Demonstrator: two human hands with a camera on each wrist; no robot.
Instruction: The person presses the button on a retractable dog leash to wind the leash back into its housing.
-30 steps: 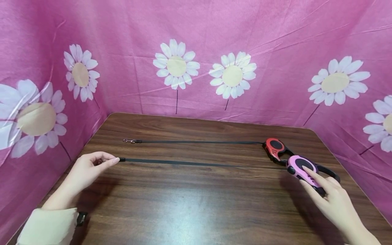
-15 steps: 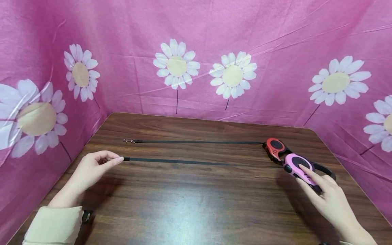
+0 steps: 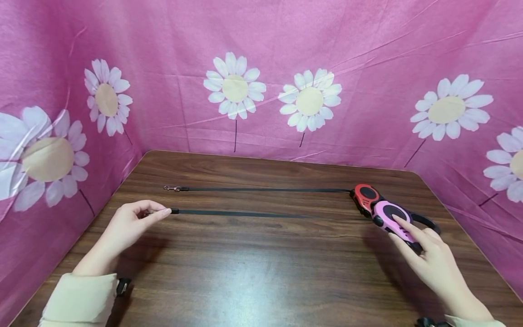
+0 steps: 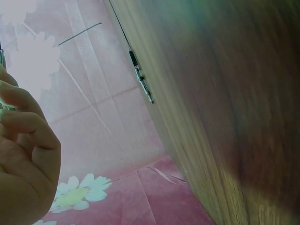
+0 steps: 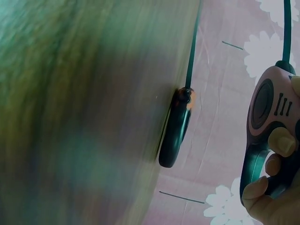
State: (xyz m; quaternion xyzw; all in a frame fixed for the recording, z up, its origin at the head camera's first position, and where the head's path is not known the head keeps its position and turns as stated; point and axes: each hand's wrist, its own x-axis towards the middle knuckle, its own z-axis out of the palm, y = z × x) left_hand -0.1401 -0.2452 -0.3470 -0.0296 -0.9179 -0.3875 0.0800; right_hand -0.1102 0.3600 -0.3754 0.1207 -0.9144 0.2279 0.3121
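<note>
Wood-grain counter (image 3: 245,272) spreads before me. My right grip (image 3: 433,259) holds the pink leash casing (image 3: 393,210) above it, handle (image 3: 426,221) toward the right; my left grip (image 3: 132,222) pinches the other end of its dark strap (image 3: 233,213), which runs crosswise into the casing. Beyond, parallel, lies the red leash (image 3: 365,194), its body nearer my right grip, its hook (image 3: 170,188) leftward; pink floral cloth (image 3: 269,27) hangs behind.

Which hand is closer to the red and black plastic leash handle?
Right. The right hand is close, in front and to the right of the red handle; the left hand is far to its left.
</note>
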